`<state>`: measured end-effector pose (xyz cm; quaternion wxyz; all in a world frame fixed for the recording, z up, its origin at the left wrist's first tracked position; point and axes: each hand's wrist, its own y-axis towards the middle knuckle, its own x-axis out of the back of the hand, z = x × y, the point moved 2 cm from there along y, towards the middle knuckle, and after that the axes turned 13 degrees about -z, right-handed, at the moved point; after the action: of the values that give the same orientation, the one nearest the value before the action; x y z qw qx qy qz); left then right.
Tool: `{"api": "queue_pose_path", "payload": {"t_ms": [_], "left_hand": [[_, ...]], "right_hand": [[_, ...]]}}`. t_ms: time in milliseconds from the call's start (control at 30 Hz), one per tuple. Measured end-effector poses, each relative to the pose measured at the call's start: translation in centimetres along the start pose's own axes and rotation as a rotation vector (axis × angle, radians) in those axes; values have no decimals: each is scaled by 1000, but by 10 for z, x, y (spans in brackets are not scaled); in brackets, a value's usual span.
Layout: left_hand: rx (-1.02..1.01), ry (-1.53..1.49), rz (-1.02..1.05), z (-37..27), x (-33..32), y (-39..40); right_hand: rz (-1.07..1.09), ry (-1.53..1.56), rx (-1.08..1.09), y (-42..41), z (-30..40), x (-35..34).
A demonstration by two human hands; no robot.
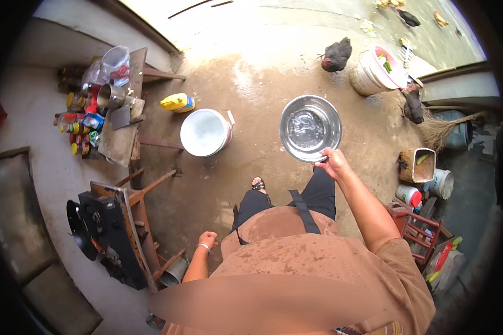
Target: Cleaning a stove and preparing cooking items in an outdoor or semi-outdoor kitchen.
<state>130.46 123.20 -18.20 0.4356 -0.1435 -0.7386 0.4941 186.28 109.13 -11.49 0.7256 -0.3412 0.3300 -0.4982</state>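
Note:
My right hand (335, 164) grips the near rim of a stainless steel basin (311, 127), thumb over the edge. Its shiny inside shows bright reflections; whether water lies in it I cannot tell. My left hand (208, 240), with a bracelet at the wrist, hangs by my side, fingers curled in and nothing seen in them. Ahead and to the left, a white plastic bucket (205, 132) stands on the wet concrete floor, its handle at the right side. Just behind the bucket is a yellow plastic jug (177, 102) with a blue label.
On the left, a wooden table (119, 144) bears jars, a metal pot and a cleaver; nearer is a gas stove (109, 234) with a wok. A black hen (336, 55) stands near a large bucket (362, 73). Rightward are a broom (440, 130), a basket (407, 165) and a red chair (421, 234).

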Motion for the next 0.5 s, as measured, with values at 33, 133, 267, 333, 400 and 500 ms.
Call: {"api": "queue_pose_path", "payload": {"t_ms": [33, 133, 267, 333, 400, 500], "left_hand": [[35, -42, 2, -11, 1, 4], [28, -104, -163, -98, -27, -21], [-101, -113, -201, -226, -115, -48], [-264, -178, -165, -287, -170, -83], [-355, -115, -20, -329, -225, -118], [-510, 92, 166, -379, -307, -169]], "right_hand": [[14, 33, 1, 10, 9, 7], [-12, 150, -8, 39, 61, 63], [-115, 157, 61, 91, 154, 174], [-203, 101, 108, 112, 192, 229], [-278, 92, 119, 134, 234, 262], [-455, 106, 169, 172, 292, 317]]}}
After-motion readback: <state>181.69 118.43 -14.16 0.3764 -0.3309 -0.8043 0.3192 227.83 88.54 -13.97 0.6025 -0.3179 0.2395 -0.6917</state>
